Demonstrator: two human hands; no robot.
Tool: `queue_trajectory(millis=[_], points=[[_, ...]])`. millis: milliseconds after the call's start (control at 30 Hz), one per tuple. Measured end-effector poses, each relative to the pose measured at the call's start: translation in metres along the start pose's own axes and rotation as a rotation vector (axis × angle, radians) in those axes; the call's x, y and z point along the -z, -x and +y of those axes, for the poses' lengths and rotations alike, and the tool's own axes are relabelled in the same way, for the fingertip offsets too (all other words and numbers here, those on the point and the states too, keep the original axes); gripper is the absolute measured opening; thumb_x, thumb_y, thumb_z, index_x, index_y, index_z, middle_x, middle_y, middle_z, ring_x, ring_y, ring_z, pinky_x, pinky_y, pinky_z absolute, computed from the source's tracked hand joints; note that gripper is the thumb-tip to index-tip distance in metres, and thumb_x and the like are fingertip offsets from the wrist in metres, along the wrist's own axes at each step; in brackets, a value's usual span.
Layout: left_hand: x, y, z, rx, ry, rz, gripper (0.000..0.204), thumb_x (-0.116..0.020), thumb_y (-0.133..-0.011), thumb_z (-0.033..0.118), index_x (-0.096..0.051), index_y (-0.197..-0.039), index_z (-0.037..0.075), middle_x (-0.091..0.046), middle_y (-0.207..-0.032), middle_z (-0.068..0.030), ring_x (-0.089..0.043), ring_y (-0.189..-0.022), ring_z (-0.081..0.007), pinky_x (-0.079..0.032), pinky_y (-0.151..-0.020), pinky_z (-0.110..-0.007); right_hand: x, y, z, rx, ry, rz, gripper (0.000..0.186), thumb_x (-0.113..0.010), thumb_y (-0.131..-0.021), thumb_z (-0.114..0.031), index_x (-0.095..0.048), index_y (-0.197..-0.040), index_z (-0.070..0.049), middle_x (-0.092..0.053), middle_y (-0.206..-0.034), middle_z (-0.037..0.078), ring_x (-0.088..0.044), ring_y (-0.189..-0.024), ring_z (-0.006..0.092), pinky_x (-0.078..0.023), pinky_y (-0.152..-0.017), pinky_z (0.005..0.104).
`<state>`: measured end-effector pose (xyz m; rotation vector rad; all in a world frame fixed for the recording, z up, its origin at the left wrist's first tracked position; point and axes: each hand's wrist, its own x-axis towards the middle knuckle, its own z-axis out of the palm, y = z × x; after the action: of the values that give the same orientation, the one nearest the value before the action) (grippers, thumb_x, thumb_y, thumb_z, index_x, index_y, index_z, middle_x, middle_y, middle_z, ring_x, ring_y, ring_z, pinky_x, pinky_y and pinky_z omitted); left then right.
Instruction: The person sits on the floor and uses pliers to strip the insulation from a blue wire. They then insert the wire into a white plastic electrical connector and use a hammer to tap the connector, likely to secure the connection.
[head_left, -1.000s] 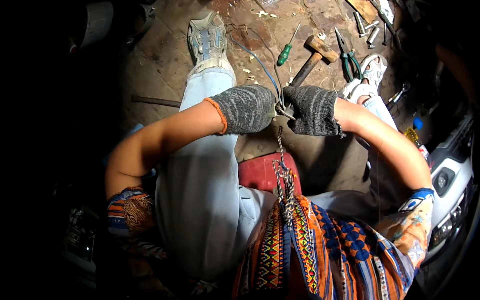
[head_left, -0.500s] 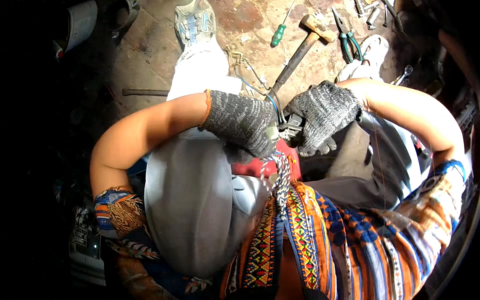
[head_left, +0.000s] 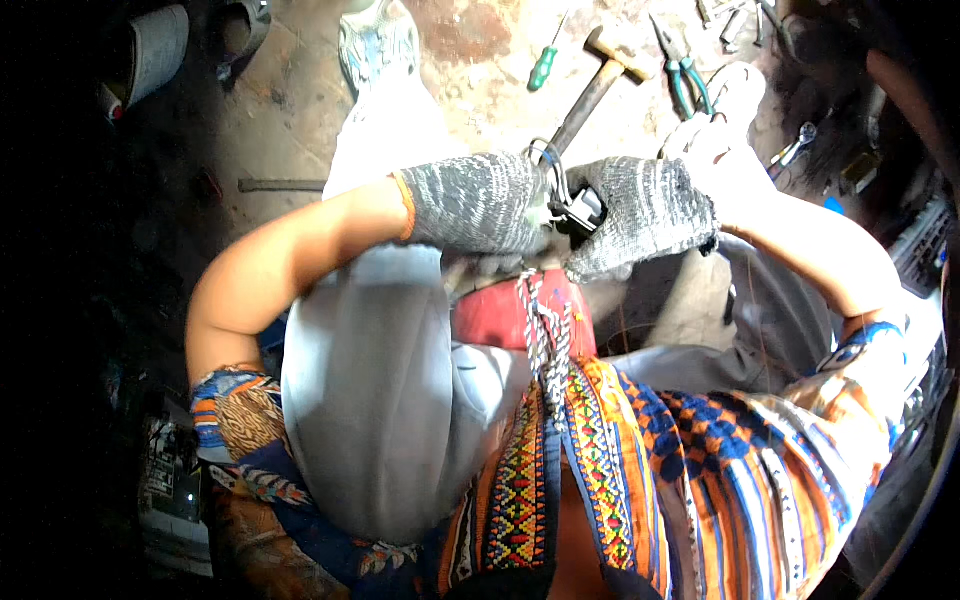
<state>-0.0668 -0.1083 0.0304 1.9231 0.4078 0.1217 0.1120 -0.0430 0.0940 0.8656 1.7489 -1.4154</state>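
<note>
Both hands wear grey knit gloves and meet above my lap. My right hand (head_left: 648, 212) is closed around a small blocky part (head_left: 585, 208) with a bright silver-white face and dark sides. Blue and dark wires (head_left: 556, 172) loop up from that part between the hands. My left hand (head_left: 475, 208) is closed at the wires and the part's left side; its fingertips are mostly hidden, so its exact grip is hard to make out. Below the hands is a red rounded object (head_left: 515, 312), with my braided cords (head_left: 548, 330) hanging over it.
On the stained floor ahead lie a green-handled screwdriver (head_left: 543, 70), a hammer (head_left: 590, 105) and teal-handled pliers (head_left: 684, 85). A ratchet (head_left: 795, 148) and several metal pieces (head_left: 735, 25) lie at the right. A dark bar (head_left: 285, 186) is beyond my left forearm.
Both hands have shifted slightly away from my body, and the part has turned between them. The wires that trailed forward over the floor are now bunched in a tighter loop.
</note>
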Motion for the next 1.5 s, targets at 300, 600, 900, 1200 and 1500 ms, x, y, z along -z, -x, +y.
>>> queue_trajectory(millis=[300, 600, 900, 1200, 1500], points=[[0.051, -0.013, -0.005, 0.336, 0.095, 0.842, 0.024, -0.063, -0.071, 0.011, -0.059, -0.093, 0.001, -0.061, -0.081, -0.0189, -0.060, -0.076, -0.0340, -0.048, -0.067, -0.038, 0.055, 0.010, -0.010, 0.131, -0.501, 0.315, 0.033, -0.057, -0.085, -0.030, -0.059, -0.100, -0.001, -0.055, -0.062, 0.006, -0.052, -0.052, 0.0117, -0.043, -0.048, 0.0272], [0.067, -0.040, -0.004, 0.305, 0.308, 1.137, 0.048, -0.062, -0.074, 0.005, -0.051, -0.121, 0.001, -0.063, -0.102, -0.0172, -0.063, -0.085, -0.0218, -0.051, -0.076, -0.031, 0.068, 0.006, -0.009, 0.198, 0.085, 0.731, 0.026, -0.057, -0.078, -0.008, -0.055, -0.103, -0.002, -0.058, -0.084, 0.016, -0.059, -0.076, 0.0263, -0.046, -0.062, 0.0361], [0.114, 0.005, 0.014, 0.339, 0.605, 0.919, 0.070, -0.073, -0.073, 0.014, -0.039, -0.134, 0.008, -0.055, -0.120, -0.0100, -0.055, -0.107, -0.0237, -0.045, -0.091, -0.034, 0.085, -0.020, 0.013, 0.404, -1.906, 0.365, 0.054, -0.041, -0.089, -0.056, -0.057, -0.108, -0.008, -0.061, -0.074, 0.003, -0.060, -0.062, 0.0155, -0.049, -0.048, 0.0266], [0.122, -0.017, 0.013, 0.111, 0.082, 1.234, 0.041, -0.069, -0.077, 0.025, -0.059, -0.111, 0.005, -0.061, -0.108, -0.0119, -0.057, -0.102, -0.0290, -0.045, -0.089, -0.038, 0.071, -0.029, 0.005, 0.708, -2.068, -0.187, 0.055, -0.025, -0.095, -0.048, -0.044, -0.125, -0.006, -0.054, -0.114, 0.015, -0.058, -0.097, 0.0269, -0.050, -0.081, 0.0393], [0.127, -0.005, 0.027, 0.121, -0.165, 1.038, 0.041, -0.055, -0.086, 0.025, -0.052, -0.124, 0.009, -0.058, -0.116, -0.0106, -0.058, -0.105, -0.0268, -0.048, -0.087, -0.034, 0.043, -0.017, 0.002, 0.830, -2.111, -0.388, 0.059, -0.046, -0.087, -0.046, -0.033, -0.136, -0.016, -0.044, -0.130, 0.016, -0.053, -0.105, 0.0272, -0.051, -0.077, 0.0403]])
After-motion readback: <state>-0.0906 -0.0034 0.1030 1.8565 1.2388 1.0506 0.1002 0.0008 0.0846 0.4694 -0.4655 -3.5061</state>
